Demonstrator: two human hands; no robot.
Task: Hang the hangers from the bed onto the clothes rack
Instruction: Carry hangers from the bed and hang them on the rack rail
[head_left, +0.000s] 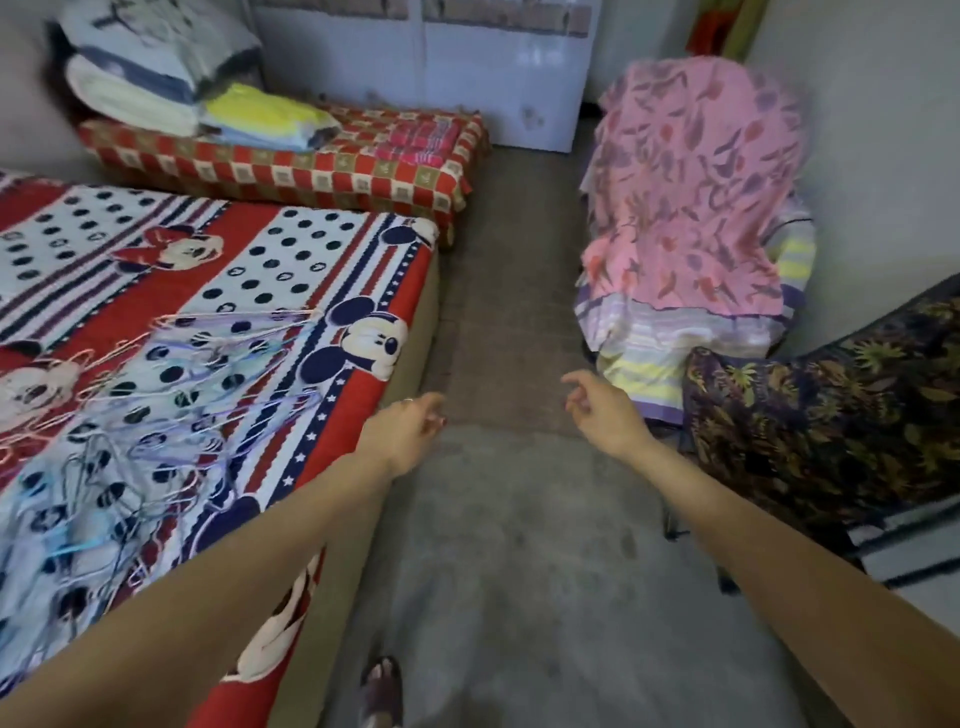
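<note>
Both arms reach forward over the grey concrete floor (509, 545), bare to the elbow. The left hand (410, 428) hangs with fingers loosely curled and holds nothing, just off the bed's (410, 312) corner. The right hand (602, 410) is also empty, its fingers relaxed and slightly spread, palm turned inward. The thin wire hangers (156, 395), in pale blue, pink and white, lie in a tangled heap on the bed's red, white and navy cartoon-mouse sheet, left of the left forearm. A pink floral cloth (691, 192) drapes a chair at right.
</note>
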